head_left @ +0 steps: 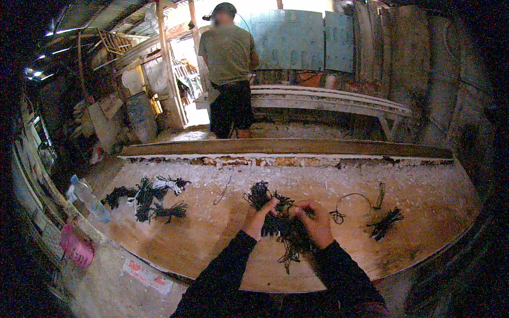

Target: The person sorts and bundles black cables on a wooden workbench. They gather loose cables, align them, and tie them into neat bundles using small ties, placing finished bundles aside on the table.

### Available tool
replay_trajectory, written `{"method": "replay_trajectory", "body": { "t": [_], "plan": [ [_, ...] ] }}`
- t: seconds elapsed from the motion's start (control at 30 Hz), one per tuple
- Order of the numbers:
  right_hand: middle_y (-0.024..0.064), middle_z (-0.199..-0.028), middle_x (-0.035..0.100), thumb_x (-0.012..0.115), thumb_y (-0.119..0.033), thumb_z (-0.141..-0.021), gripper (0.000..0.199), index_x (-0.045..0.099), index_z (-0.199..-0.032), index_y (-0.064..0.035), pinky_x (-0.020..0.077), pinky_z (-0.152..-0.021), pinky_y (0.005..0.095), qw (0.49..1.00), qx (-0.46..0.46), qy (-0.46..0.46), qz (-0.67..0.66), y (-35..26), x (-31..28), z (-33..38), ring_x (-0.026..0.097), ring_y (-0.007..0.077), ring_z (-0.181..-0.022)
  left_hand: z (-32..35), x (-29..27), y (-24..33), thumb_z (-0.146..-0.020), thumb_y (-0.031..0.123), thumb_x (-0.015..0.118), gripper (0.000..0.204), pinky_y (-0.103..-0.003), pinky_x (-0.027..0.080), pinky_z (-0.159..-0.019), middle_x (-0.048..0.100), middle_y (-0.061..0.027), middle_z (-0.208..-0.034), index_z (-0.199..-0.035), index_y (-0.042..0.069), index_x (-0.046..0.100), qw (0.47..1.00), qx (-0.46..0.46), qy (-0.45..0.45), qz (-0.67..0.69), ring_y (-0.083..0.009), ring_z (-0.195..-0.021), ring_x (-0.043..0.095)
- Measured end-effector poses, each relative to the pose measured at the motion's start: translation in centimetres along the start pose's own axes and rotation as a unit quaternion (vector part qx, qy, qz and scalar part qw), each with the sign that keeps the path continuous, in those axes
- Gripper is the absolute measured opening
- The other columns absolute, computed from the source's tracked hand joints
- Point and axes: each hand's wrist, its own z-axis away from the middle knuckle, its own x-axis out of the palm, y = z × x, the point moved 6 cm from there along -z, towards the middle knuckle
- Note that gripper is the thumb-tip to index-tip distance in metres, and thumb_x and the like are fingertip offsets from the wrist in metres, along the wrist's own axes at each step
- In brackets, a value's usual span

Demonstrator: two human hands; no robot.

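In the middle of the wooden table, a bundle of black cord (259,194) is gripped by my left hand (260,218), its thumb lying across the loops. Close on its right, my right hand (316,224) is closed in a pinch at the edge of the dark cords, seemingly on a strand. More black cord (289,249) trails down between my two hands onto the tabletop. Whether it all belongs to one bundle I cannot tell. A loose thin cord (339,216) curls on the table just right of my right hand.
Several black cord bundles (144,199) and a white one (168,184) lie at left; another black bundle (386,222) lies at right. A plastic bottle (89,197) and pink basket (77,246) stand left. Beyond the table's raised far edge (286,148), a person (228,58) stands.
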Motion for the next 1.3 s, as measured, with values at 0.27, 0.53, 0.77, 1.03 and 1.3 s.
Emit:
{"method": "replay_trajectory", "body": {
  "t": [0.27, 0.53, 0.77, 1.03, 1.3],
  "plan": [
    [0.0087, -0.108, 0.059, 0.062, -0.019, -0.08, 0.028, 0.061, -0.107, -0.0115, 0.0354, -0.092, 0.0376, 0.978, -0.083, -0.11, 0.157, 0.4, 0.4, -0.8, 0.054, 0.0232, -0.103, -0.2, -0.6, 1.0, -0.083, 0.029, 0.059, 0.027, -0.029, 0.046, -0.064, 0.051, -0.001, -0.068, -0.093, 0.004, 0.057, 0.985, -0.016, -0.051, 0.163, -0.017, -0.069, 0.057],
    [0.0018, -0.103, 0.062, 0.062, -0.024, -0.08, 0.016, 0.065, -0.096, -0.0187, 0.0115, -0.1, 0.0535, 0.966, -0.033, -0.13, 0.219, 0.3, 1.1, 0.1, 0.055, 0.0192, -0.101, -0.2, -0.5, 1.0, -0.084, 0.029, 0.058, 0.023, -0.031, 0.048, -0.065, 0.055, -0.0026, -0.073, -0.088, 0.006, 0.057, 0.981, -0.02, -0.067, 0.18, -0.018, -0.071, 0.058],
    [0.0054, -0.093, 0.063, 0.062, -0.012, -0.079, 0.011, 0.062, -0.087, -0.0044, 0.0387, -0.087, 0.0325, 0.998, 0.003, -0.06, -0.013, 0.3, -0.2, -0.4, 0.057, 0.016, -0.09, 0.0, -0.7, 1.3, -0.083, 0.032, 0.059, 0.022, -0.031, 0.049, -0.063, 0.057, -0.002, -0.075, -0.088, 0.01, 0.057, 0.982, -0.03, -0.035, 0.185, -0.0163, -0.069, 0.058],
    [0.002, -0.08, 0.059, 0.059, -0.006, -0.08, 0.011, 0.059, -0.092, -0.0034, 0.044, -0.075, 0.0246, 0.989, 0.009, 0.072, -0.126, 0.4, -2.3, -0.8, 0.055, 0.0114, -0.079, -0.5, -1.3, 1.2, -0.079, 0.033, 0.064, 0.024, -0.03, 0.048, -0.059, 0.057, -0.0013, -0.071, -0.089, 0.012, 0.056, 0.977, -0.016, -0.025, 0.211, -0.0148, -0.065, 0.057],
    [0.003, -0.082, 0.06, 0.06, -0.008, -0.081, 0.016, 0.056, -0.096, -0.0044, 0.0447, -0.074, 0.0241, 0.987, 0.016, 0.088, -0.131, 1.3, -1.7, -0.8, 0.056, 0.0114, -0.077, 0.2, -0.5, 1.3, -0.081, 0.034, 0.062, 0.025, -0.03, 0.048, -0.062, 0.055, -0.0004, -0.073, -0.092, 0.013, 0.055, 0.987, -0.02, -0.031, 0.157, -0.0132, -0.067, 0.055]
  ]
}}
